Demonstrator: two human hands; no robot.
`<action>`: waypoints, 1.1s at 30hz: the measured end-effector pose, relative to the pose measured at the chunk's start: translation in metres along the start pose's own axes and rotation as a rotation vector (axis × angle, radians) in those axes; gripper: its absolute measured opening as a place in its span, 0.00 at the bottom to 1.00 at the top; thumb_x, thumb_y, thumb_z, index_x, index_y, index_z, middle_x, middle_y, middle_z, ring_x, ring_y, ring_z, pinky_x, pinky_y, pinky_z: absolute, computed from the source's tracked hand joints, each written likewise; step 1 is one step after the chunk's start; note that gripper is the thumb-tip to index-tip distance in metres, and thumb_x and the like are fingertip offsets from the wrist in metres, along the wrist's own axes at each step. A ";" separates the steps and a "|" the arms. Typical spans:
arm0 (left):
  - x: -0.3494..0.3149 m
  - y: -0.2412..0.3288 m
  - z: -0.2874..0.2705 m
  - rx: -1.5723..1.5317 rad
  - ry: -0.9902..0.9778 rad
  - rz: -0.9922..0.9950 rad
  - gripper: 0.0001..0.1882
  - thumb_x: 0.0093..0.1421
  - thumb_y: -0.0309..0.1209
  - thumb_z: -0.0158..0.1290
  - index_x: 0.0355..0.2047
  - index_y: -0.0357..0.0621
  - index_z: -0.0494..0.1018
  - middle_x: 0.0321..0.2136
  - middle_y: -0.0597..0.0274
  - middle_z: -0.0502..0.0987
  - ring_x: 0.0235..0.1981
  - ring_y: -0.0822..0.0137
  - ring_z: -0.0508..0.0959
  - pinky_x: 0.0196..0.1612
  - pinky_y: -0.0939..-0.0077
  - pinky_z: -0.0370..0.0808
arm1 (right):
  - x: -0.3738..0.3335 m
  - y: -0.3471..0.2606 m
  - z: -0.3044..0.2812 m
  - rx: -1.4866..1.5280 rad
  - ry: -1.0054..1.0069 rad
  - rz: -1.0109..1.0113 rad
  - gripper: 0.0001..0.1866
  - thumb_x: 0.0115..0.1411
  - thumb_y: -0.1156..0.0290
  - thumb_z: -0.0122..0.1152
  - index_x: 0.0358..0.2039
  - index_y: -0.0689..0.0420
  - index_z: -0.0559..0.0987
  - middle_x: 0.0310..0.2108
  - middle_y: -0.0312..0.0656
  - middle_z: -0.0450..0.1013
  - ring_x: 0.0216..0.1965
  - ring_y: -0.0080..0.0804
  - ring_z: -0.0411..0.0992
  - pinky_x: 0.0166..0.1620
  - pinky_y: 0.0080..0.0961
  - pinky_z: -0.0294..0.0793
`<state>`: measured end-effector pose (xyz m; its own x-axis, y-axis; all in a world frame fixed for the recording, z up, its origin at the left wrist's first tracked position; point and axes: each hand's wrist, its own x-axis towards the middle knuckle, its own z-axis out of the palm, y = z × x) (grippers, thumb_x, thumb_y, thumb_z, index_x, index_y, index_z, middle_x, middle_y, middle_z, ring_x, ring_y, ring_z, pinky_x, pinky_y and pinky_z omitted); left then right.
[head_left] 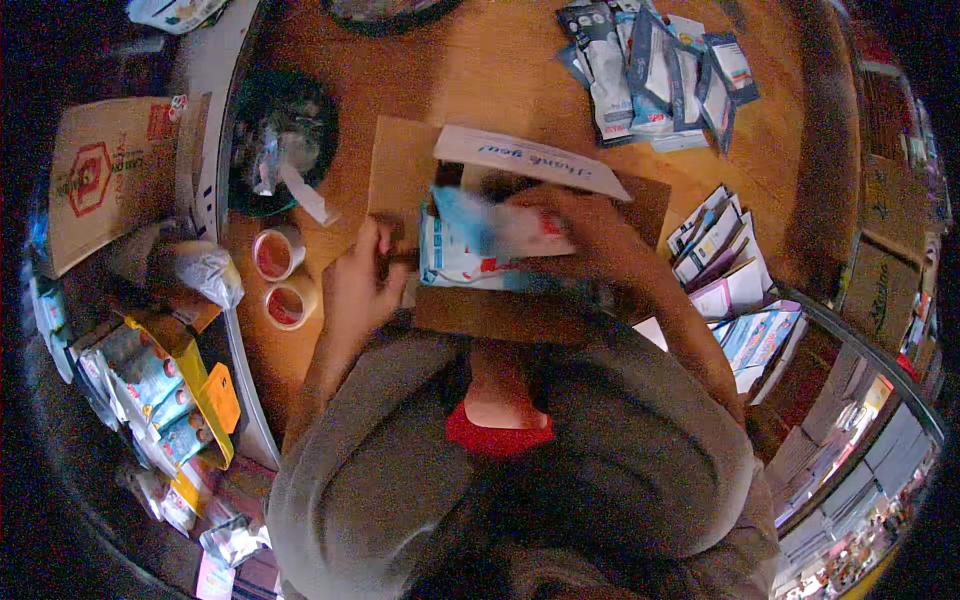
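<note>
An open cardboard box [470, 318] sits right in front of me, its flaps spread. Inside its left part stands a white and light-blue packet [450, 265] with red marks. My left hand [365, 280] is at the box's left side, fingers curled around the edge of the cardboard. Over the box opening, my right hand [570, 225] grips a blurred white and blue packet with red print. The fingertips of that hand are partly smeared by motion. A pale card-like flap with blue handwriting-style print [530, 160] slants across the far side of the box.
Several grey and white pouches [650, 80] lie in a pile at the far right. More packets [720, 250] stand in a row at right. Two tape rolls [280, 253] and a dark bin [285, 140] with crumpled plastic are at left. A carton [120, 180] stands beyond the table's left edge.
</note>
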<state>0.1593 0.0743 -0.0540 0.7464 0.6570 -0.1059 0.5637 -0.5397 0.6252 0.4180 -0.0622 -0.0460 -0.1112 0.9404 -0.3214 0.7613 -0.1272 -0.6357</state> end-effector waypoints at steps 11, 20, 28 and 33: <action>-0.001 0.002 -0.005 -0.013 -0.091 0.005 0.16 0.47 0.28 0.51 0.36 0.45 0.60 0.19 0.49 0.70 0.22 0.47 0.73 0.25 0.58 0.69 | -0.053 0.131 -0.138 -0.048 1.207 0.332 0.33 0.43 0.62 0.69 0.46 0.60 0.64 0.38 0.45 0.72 0.37 0.34 0.71 0.41 0.26 0.71; 0.002 0.005 -0.008 -0.093 -0.003 0.098 0.27 0.50 0.29 0.51 0.52 0.48 0.59 0.43 0.46 0.68 0.47 0.49 0.68 0.49 0.61 0.65 | -0.020 0.220 -0.096 -0.937 0.883 0.646 0.44 0.48 0.47 0.60 0.60 0.53 0.54 0.46 0.56 0.67 0.50 0.48 0.64 0.51 0.39 0.62; 0.004 0.051 -0.034 0.169 -0.297 0.619 0.26 0.50 0.45 0.53 0.49 0.51 0.67 0.46 0.53 0.68 0.48 0.53 0.68 0.53 0.56 0.61 | -0.121 0.077 -0.036 0.064 0.547 0.305 0.19 0.56 0.72 0.53 0.49 0.61 0.68 0.44 0.47 0.70 0.46 0.39 0.69 0.50 0.29 0.65; 0.001 0.061 -0.001 0.504 -0.576 0.498 0.25 0.48 0.41 0.53 0.49 0.57 0.67 0.36 0.55 0.75 0.37 0.53 0.75 0.42 0.59 0.71 | -0.159 0.012 -0.038 0.363 0.514 0.431 0.17 0.54 0.75 0.53 0.46 0.62 0.71 0.41 0.44 0.72 0.45 0.32 0.69 0.49 0.25 0.65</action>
<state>0.1943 0.0431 -0.0149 0.9296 -0.0043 -0.3686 0.1162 -0.9455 0.3041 0.4690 -0.2012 0.0244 0.5273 0.8014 -0.2823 0.4027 -0.5283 -0.7475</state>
